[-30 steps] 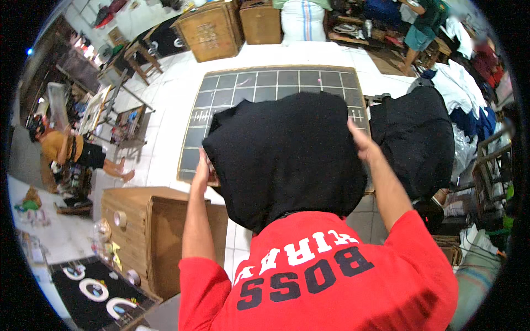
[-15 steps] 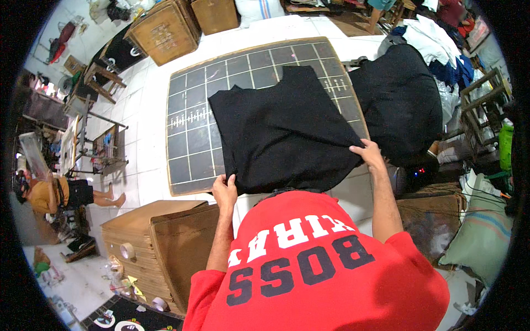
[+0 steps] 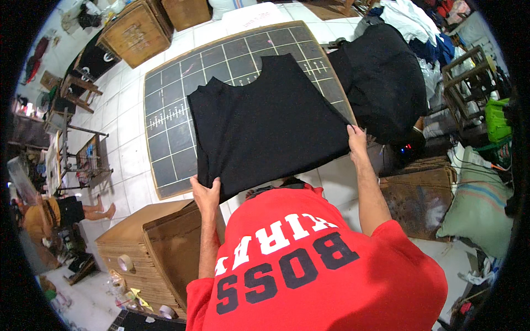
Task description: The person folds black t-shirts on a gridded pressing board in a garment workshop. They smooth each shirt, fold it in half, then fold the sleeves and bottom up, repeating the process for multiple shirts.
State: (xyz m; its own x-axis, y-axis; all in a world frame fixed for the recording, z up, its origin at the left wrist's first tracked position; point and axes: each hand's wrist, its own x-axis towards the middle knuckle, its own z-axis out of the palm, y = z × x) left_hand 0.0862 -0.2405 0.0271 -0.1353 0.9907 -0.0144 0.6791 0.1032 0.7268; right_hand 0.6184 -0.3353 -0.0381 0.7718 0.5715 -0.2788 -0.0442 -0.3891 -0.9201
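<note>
The left hand [image 3: 206,194] and right hand [image 3: 358,142] each pinch a near corner of the black cloth [image 3: 265,124], spread over a board [image 3: 165,144] with white lines.

Large letters [image 3: 259,285] on red shirt [image 3: 314,300], faint print [image 3: 134,34] on brown box [image 3: 152,47]

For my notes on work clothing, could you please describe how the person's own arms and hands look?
The left hand and right hand are bare, with no gloves or watches visible. The forearms are uncovered too. The plain red sleeves end around the elbows and belong to a red shirt with white and black lettering.
</note>
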